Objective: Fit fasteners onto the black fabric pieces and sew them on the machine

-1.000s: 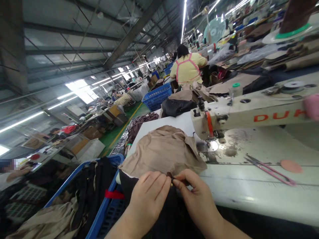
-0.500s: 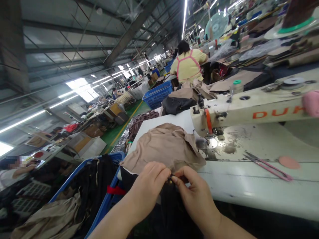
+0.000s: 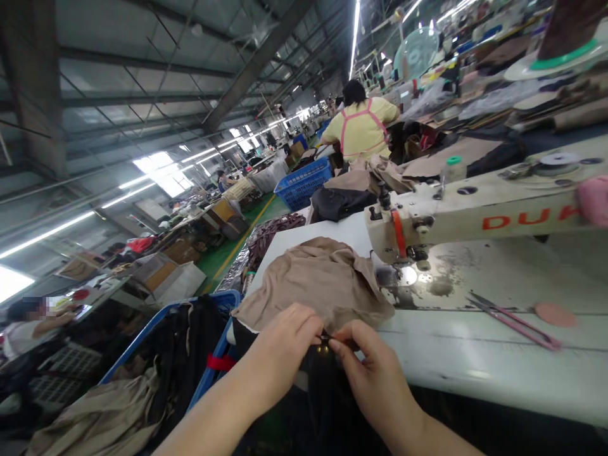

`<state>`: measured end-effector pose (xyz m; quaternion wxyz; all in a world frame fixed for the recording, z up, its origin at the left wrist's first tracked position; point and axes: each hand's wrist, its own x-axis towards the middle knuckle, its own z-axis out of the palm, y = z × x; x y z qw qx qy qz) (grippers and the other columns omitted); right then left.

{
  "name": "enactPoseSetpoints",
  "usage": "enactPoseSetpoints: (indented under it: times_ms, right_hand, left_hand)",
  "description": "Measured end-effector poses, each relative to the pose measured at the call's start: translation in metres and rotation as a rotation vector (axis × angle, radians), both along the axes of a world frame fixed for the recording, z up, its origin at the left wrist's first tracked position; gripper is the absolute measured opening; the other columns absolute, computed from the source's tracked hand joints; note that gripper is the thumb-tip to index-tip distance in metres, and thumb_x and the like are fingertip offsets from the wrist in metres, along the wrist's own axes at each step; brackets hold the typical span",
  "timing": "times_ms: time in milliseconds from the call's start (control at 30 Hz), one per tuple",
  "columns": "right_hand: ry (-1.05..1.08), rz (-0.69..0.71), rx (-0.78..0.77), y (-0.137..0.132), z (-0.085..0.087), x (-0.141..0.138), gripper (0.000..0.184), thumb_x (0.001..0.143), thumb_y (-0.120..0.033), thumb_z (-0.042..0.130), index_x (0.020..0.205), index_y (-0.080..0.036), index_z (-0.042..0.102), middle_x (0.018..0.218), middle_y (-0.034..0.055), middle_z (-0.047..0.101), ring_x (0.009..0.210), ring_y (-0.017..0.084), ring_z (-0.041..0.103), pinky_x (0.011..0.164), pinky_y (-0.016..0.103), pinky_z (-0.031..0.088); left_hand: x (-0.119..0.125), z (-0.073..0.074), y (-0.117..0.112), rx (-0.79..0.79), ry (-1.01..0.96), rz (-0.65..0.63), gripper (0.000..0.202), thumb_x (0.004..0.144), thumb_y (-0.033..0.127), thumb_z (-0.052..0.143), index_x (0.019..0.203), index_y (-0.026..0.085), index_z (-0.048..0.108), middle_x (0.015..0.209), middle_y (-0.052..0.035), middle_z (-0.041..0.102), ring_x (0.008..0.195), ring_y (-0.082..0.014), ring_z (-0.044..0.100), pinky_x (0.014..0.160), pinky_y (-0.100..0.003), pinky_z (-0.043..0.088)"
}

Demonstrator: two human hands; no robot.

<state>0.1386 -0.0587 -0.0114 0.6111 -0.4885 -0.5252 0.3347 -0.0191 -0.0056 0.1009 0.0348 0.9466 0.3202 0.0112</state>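
Note:
My left hand (image 3: 289, 345) and my right hand (image 3: 375, 370) meet at the near edge of the sewing table, fingers pinched on the edge of a black fabric piece (image 3: 325, 386). Small brass-coloured bits (image 3: 323, 348) show between my fingertips; their exact kind is too small to tell. Beyond the hands, a crumpled tan cloth (image 3: 313, 275) spreads over the tabletop and seems to run into the black fabric. To its right stands a sewing machine (image 3: 475, 215), its needle area close to the cloth but apart from my hands. The lower part of the black fabric fades into shadow.
Pink-handled scissors (image 3: 522, 324) and a round pink disc (image 3: 555, 314) lie on the table at right. At left, a blue basket (image 3: 142, 345) holds black and tan cloth. A co-worker in a yellow top (image 3: 363, 130) sits ahead near another blue basket (image 3: 304, 183).
The view has shifted slightly. Both hands keep their pinch on the black fabric, and the brass-coloured bits between the fingertips show a little more plainly.

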Motion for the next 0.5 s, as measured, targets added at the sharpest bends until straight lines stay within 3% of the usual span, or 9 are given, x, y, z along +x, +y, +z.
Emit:
enactPoseSetpoints:
  times_ms: [167, 333, 500]
  right_hand:
    - [0.025, 0.107, -0.035, 0.008, 0.002, 0.007, 0.006, 0.089, -0.022, 0.061, 0.086, -0.023, 0.067, 0.083, 0.0007, 0.071, 0.079, 0.018, 0.066, 0.071, 0.027, 0.049]
    - [0.024, 0.114, -0.009, 0.008, 0.001, 0.009, 0.011, 0.089, -0.024, 0.061, 0.093, -0.023, 0.071, 0.089, 0.0027, 0.074, 0.083, 0.019, 0.069, 0.076, 0.028, 0.053]
    - [0.064, 0.073, -0.031, 0.001, 0.004, 0.006, 0.013, 0.091, -0.028, 0.060, 0.089, -0.023, 0.072, 0.083, 0.0025, 0.075, 0.078, 0.019, 0.070, 0.071, 0.028, 0.053]
  left_hand:
    - [0.005, 0.006, -0.003, -0.190, -0.151, 0.133, 0.022, 0.096, 0.000, 0.043, 0.091, 0.020, 0.049, 0.095, -0.0027, 0.058, 0.091, -0.0188, 0.056, 0.082, -0.031, 0.046]
    - [0.009, 0.013, -0.009, -0.210, -0.198, 0.211, 0.016, 0.095, 0.006, 0.049, 0.091, 0.020, 0.053, 0.091, -0.0025, 0.061, 0.089, -0.0199, 0.058, 0.081, -0.032, 0.046]
    - [0.006, -0.005, -0.018, -0.216, -0.352, 0.418, 0.014, 0.088, 0.014, 0.066, 0.100, 0.020, 0.061, 0.094, -0.0029, 0.064, 0.087, -0.0198, 0.063, 0.081, -0.033, 0.052]
